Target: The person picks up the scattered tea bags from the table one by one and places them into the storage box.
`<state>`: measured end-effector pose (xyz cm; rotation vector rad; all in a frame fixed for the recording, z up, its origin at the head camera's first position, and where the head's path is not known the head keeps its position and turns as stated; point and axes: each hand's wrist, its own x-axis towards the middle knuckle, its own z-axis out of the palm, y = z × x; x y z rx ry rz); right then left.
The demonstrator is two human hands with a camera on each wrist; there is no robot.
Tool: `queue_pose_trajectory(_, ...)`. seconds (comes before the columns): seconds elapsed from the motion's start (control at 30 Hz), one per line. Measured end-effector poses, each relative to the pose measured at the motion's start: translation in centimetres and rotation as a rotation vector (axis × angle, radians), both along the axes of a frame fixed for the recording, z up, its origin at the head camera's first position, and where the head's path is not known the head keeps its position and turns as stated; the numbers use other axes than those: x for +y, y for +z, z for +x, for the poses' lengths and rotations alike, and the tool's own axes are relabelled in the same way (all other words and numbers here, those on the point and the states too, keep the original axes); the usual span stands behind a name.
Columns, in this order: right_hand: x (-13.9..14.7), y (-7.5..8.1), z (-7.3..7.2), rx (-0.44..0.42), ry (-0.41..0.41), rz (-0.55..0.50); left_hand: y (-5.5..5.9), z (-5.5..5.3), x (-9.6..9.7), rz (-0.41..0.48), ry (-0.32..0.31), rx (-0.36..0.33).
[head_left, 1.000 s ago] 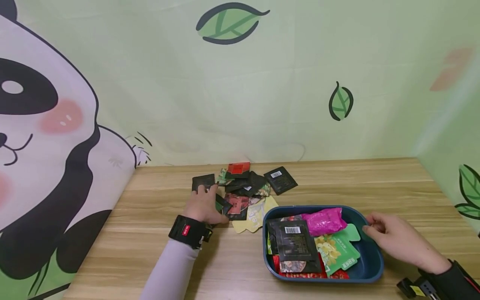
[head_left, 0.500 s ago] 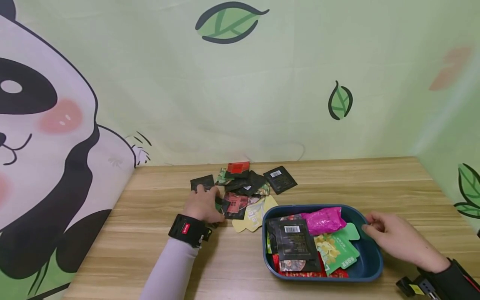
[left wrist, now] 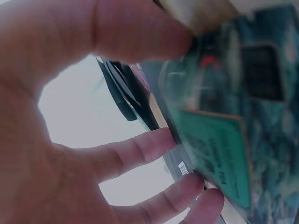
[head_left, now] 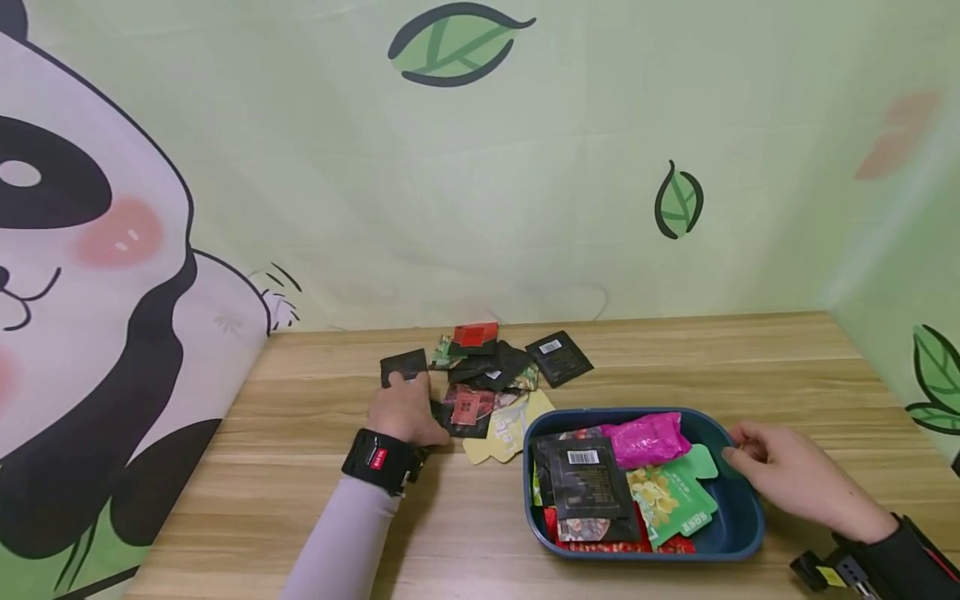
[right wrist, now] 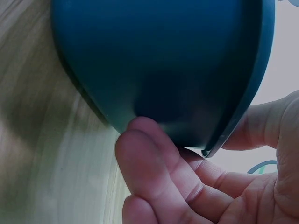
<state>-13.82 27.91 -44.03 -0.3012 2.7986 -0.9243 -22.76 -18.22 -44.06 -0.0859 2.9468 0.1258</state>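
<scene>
In the head view my left hand (head_left: 405,411) is low at the left side of a pile of seasoning packets (head_left: 493,367). The left wrist view shows its thumb and fingers pinching a packet with a green label (left wrist: 217,154); from the head it is mostly hidden under the hand. A black packet (head_left: 405,362) lies just beyond the fingertips. My right hand (head_left: 795,475) grips the right end of a blue plastic bin (head_left: 738,537). In the right wrist view, its thumb is over the rim (right wrist: 252,88) and its fingers are against the outer wall.
Inside the bin are a black packet with a barcode (head_left: 592,483), a pink wrapped packet (head_left: 647,439), a green card box (head_left: 675,500) and red packets. A yellow cut-out card (head_left: 504,433) and a black packet (head_left: 559,359) lie behind it on the wooden table (head_left: 300,450).
My left hand has drawn the green-labelled packet in under itself, so less of it shows beside the red-labelled packet. My right hand stays at the bin's rim.
</scene>
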Motion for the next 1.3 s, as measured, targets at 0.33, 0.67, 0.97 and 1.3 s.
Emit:
queue_pose_trajectory(0.33, 0.0, 0.1, 0.0, -0.008, -0.002, -0.01, -0.2, -0.1, -0.5, 0.031, -0.027, 0.013)
queue_pose_trajectory(0.67, 0.0, 0.1, 0.0, -0.011, -0.002, -0.018, -0.7, -0.4, -0.3, -0.029, -0.048, 0.064)
queue_pose_trajectory(0.97, 0.0, -0.1, 0.0, 0.008, 0.002, -0.014, -1.5, -0.5, -0.1, -0.016, -0.061, 0.102)
queue_pose_trajectory(1.3, 0.1, -0.2, 0.0, 0.013, -0.001, -0.002, 0.8, 0.6, 1.6, 0.091, -0.18, 0.172)
